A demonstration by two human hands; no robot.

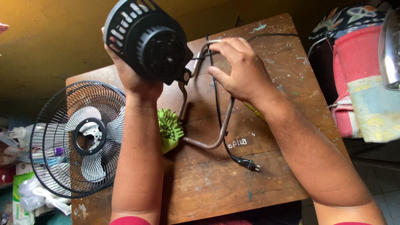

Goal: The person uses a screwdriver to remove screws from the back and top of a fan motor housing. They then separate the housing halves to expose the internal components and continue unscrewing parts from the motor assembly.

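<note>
Left hand [131, 77]: raised above the table [266, 175], grasping the motor housing [143, 39] from behind; only the wrist and part of the palm show, the fingers hidden by the housing. Housing: black, round, slotted at the rim, ribbed hub at centre, held in the air over the table's far left corner.

Right hand [241, 68]: fingers curled around the top bend of the stand [216, 133], thumb pointing toward the housing. Stand: bent metal tube, dull brown-grey, one end meeting the housing at a small black joint, the loop running down over the table to a curve near the middle.

Cord [217, 104]: black, thin, passing under the right hand and down along the stand, ending in a plug [248, 163] lying flat on the table near the front.

Cloth [170, 129]: green, nubby, on the table just beside the left forearm and touching the stand's lower tube.

Fan cage [77, 139]: black wire guard with pale blades inside and a black centre ring, lying at the table's left edge, partly overhanging.

Table: worn wood, paint-flecked.

Right margin: pink and patterned fabrics [358, 83], stacked. Left margin: plastic bags and small clutter, too jumbled to tell apart.
</note>
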